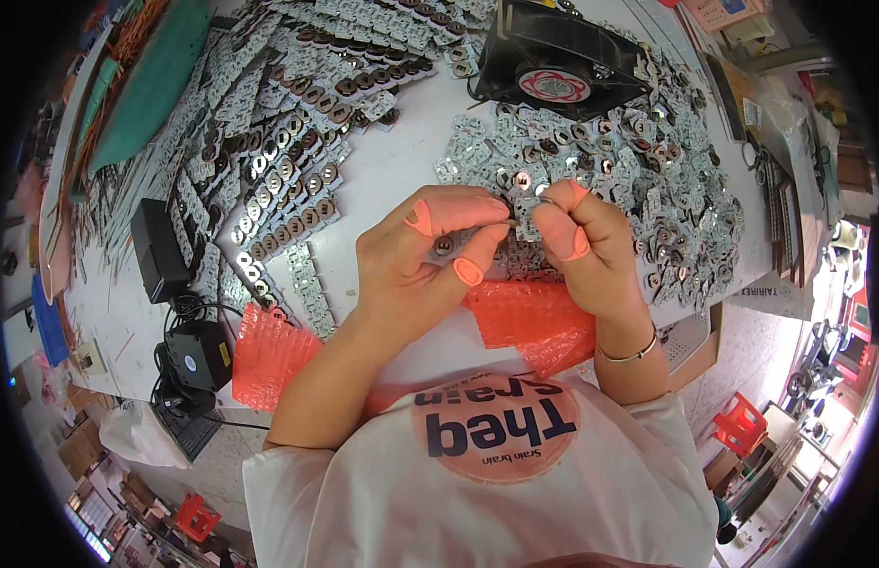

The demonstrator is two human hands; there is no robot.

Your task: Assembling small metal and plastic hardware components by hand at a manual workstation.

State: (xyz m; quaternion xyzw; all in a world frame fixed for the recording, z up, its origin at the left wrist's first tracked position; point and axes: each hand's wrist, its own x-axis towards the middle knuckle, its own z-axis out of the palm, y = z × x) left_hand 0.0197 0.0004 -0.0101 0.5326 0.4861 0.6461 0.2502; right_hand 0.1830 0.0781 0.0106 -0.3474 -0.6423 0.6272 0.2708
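Note:
Both hands meet over the table, orange finger cots on the thumbs and forefingers. My left hand [411, 260] is closed, its thumb and forefinger pinching the left edge of a small pale circuit board [526, 228]. From the other side my right hand [591, 251] grips the same board, fingers curled under the thumb. Fingertips partly cover the piece, so its details are hard to make out. A heap of similar small boards [671, 204] with round dark parts lies just beyond and right of the hands. Red bubble wrap [525, 322] lies beneath my wrists.
A black fan [558, 71] stands behind the heap. Joined rows of boards [288, 180] cover the table's left side. Near them are a black box [160, 251], a black power adapter [198, 355] with cables, and more red bubble wrap [269, 360]. A green sheet [151, 90] is far left.

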